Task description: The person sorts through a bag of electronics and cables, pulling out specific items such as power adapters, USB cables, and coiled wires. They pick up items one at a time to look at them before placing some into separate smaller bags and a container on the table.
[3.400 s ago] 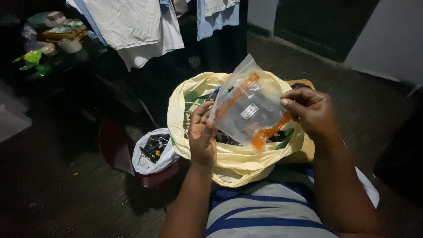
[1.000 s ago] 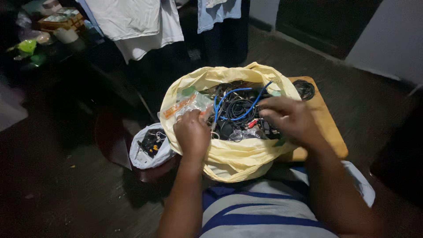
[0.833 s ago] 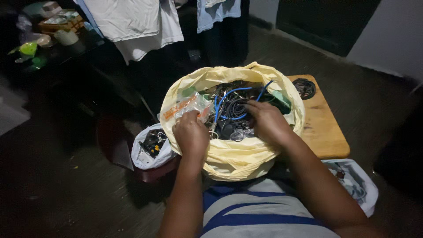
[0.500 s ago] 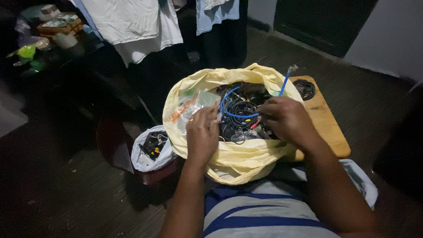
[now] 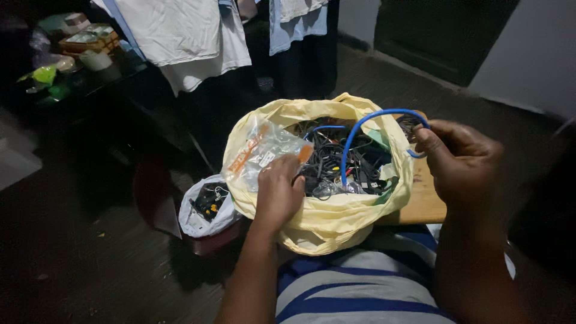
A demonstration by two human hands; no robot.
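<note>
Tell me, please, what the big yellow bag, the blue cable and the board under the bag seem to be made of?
The yellow bag looks like thin plastic film: it crinkles, folds softly and shines faintly. The blue cable, held by the right hand, seems rubbery or plastic-sheathed: smooth, springy, holding an arch. The board appears to be wood or wood-look laminate, tan and matt; the dim light leaves that open.

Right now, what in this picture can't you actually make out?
- Head view: far end of the blue cable is buried among dark wires in the yellow bag.
- Clear pouch contents: blurred by glare.
- Right hand fingers hide their grip on the cable.
- Small white bag contents: too dark.
</note>
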